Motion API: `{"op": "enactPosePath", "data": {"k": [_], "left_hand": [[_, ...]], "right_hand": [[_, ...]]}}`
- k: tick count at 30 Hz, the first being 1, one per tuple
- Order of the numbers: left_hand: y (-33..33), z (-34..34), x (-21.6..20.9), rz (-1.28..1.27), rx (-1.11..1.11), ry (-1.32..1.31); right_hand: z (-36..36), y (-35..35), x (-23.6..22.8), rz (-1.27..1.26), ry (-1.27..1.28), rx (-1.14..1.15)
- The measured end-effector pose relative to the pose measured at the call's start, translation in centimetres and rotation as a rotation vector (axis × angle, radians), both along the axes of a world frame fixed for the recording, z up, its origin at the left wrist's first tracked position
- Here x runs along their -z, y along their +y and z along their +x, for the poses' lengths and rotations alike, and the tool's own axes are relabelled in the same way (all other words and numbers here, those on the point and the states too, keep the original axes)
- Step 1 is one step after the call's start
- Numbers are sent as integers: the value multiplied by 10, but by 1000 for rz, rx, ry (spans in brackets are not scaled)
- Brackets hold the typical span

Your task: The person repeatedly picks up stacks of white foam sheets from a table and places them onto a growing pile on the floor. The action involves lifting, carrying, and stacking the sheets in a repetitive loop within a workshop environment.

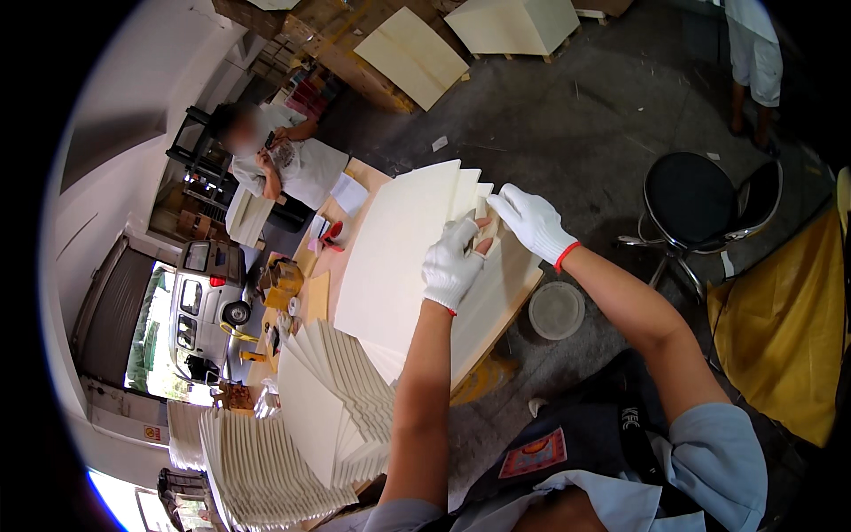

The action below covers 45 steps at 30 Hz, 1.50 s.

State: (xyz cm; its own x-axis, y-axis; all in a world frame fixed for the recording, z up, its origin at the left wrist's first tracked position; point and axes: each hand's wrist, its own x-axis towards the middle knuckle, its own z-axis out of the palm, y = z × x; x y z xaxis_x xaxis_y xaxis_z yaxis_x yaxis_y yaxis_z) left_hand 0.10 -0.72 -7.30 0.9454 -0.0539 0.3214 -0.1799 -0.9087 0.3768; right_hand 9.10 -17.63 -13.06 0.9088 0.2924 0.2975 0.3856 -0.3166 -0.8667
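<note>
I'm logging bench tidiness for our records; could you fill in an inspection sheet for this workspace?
Surface: wooden table, largely covered.
Work items: large white sheets, overlapping, by the hands; fanned stack toward the lower left.
Clutter: open box, loose paper and red item along the table's left side.
Hands: both white-gloved; left hand over the sheets' edges, right hand at their corners; grip unclear.
Cables: nothing seen clearly.
Surroundings: black swivel chair and round tub to the right; person across the table; van farther left.
</note>
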Motion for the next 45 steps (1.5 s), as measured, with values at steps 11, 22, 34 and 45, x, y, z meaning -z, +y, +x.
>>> {"op": "enactPosePath", "data": {"k": [11,22,34,45], "left_hand": [[-2,-2,13,311,-21,-290],[6,-154,51,-387,-283,-244],[27,-250,59,-2290,-189,-120],[31,-306,40,-1697,-583,-251]], "right_hand": [[-13,0,-20,277,53,145],[-80,89,-15,1025,1263,-540],[-102,0,-40,620,1067,-498],[-109,0,-66,435,986,-615]]}}
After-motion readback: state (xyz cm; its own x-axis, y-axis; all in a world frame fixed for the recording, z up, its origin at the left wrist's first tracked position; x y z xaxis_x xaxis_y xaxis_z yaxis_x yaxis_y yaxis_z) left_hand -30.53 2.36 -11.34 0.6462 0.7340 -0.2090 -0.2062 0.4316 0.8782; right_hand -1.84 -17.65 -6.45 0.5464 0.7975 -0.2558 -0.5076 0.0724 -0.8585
